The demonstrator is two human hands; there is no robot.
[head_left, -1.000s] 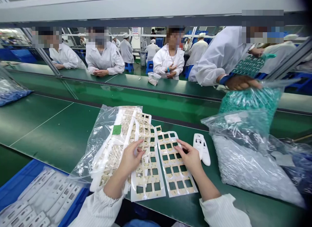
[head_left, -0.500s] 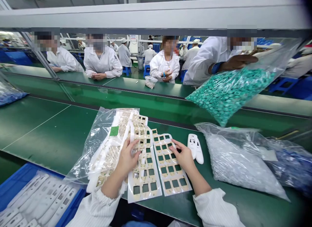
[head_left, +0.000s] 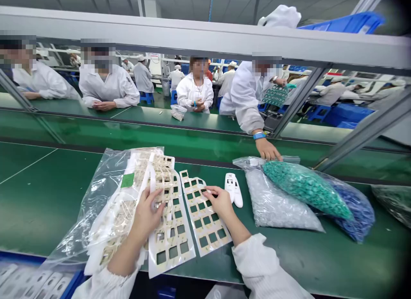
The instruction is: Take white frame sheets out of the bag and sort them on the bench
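Observation:
A white-backed sheet of beige die-cut stickers (head_left: 173, 251) with rows of square openings lies tilted in front of me. My left hand (head_left: 148, 213) grips its left edge, thumb and index finger showing on top and the other fingers partly hidden. A narrower sticker sheet (head_left: 208, 224) lies just right of it. My right hand (head_left: 220, 202) pinches this one's upper right edge between thumb and fingers. More sticker sheets (head_left: 123, 209) fill a clear plastic bag (head_left: 91, 192) on the left, marked with a green label (head_left: 127, 180).
White plastic housings (head_left: 230, 188) lie beyond my right hand. Bags of clear parts (head_left: 276, 204), green parts (head_left: 305, 185) and blue parts (head_left: 361, 217) are on the right. A co-worker's hand (head_left: 268, 149) touches the bags. A blue bin (head_left: 72, 286) of white housings sits lower left.
The co-worker's bag of green parts has come down onto the other bags. My view has shifted right. Both my hands keep hold of the sticker sheets.

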